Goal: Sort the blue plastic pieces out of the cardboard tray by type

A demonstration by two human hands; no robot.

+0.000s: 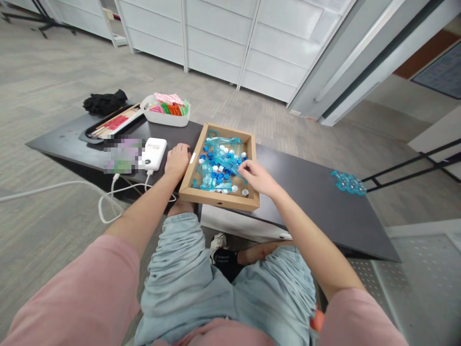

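Observation:
A shallow cardboard box (219,198) sits on the dark table, holding translucent blue plastic pieces (225,157) among small blue and white hexagonal blocks (220,178). My left hand (177,161) lies flat on the tabletop against the box's left side, fingers stretched forward, with nothing visible in it. Over the box's right side, my right hand (255,175) has its fingers pinched together at the end of one blue plastic piece. Whether those fingertips grip that piece or a small block is hidden. Farther right on the table stands a joined translucent blue plastic assembly (348,183).
Left of the box are a white power bank (154,154) with cables, a black tray of sticks (91,134), a white container of colourful items (167,119) and a black cloth-like bundle (104,102). A blurred patch covers something beside the power bank. White cabinets (219,38) stand beyond.

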